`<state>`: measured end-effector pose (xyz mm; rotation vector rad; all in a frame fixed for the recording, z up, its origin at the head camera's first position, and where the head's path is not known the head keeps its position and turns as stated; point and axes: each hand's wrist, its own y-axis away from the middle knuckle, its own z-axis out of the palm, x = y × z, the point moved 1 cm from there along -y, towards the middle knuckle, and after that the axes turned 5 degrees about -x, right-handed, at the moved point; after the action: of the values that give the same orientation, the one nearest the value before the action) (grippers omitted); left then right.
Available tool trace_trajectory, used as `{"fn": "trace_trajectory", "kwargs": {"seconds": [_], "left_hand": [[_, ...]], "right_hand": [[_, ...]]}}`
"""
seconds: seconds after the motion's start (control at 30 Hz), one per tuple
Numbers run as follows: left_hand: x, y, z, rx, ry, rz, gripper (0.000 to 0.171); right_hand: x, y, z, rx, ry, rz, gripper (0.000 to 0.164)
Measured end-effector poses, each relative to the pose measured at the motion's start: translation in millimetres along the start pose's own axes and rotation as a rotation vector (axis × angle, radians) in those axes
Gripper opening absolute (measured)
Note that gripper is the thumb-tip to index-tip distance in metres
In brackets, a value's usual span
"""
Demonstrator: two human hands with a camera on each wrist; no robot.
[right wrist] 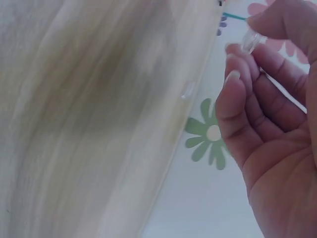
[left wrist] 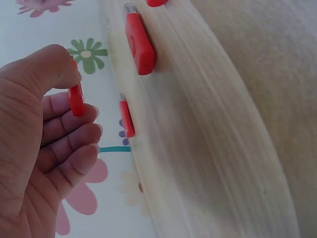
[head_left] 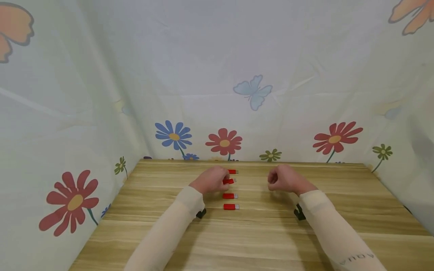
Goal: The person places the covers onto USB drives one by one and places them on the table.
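Note:
My left hand pinches a red USB stick between thumb and forefinger, raised over the table; its metal plug points right in the head view. Two more red USB sticks lie nearer, one USB stick above another USB stick. Beyond my left hand lies a further USB stick, partly hidden by the hand. Across from it, my right hand pinches a small clear plastic cap between thumb and fingertips. Another clear piece, similar in look, lies on the table near its far edge.
The wood-grain table ends at a pale curtain printed with flowers and butterflies, which also rises on the left and right sides. A dark wrist mount sits under the left wrist, and another dark mount under the right.

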<state>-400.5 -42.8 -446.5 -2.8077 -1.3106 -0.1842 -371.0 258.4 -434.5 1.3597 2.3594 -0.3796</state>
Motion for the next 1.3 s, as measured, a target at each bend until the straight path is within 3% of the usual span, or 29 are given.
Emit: {"fn": "trace_trajectory", "kwargs": {"seconds": [0.27, 0.47, 0.87, 1.1, 1.3], "left_hand": [[9.7, 10.5, -11.9, 0.031, 0.027, 0.055, 0.025], [13.4, 13.0, -12.9, 0.023, 0.090, 0.106, 0.024], [23.7, 30.9, -19.9, 0.079, 0.241, 0.147, 0.022], [36.6, 43.0, -32.7, 0.095, 0.266, 0.219, 0.018], [42.5, 49.5, -36.8, 0.090, 0.258, 0.248, 0.018]], "right_hand": [[-18, 10, -4, 0.002, -0.083, -0.080, 0.007], [-27, 15, -4, 0.029, -0.102, -0.144, 0.006], [-42, 23, 2, 0.099, -0.159, -0.165, 0.009], [-53, 29, 4, 0.158, -0.200, -0.238, 0.014], [-62, 36, 6, 0.160, -0.281, -0.278, 0.015]]}}
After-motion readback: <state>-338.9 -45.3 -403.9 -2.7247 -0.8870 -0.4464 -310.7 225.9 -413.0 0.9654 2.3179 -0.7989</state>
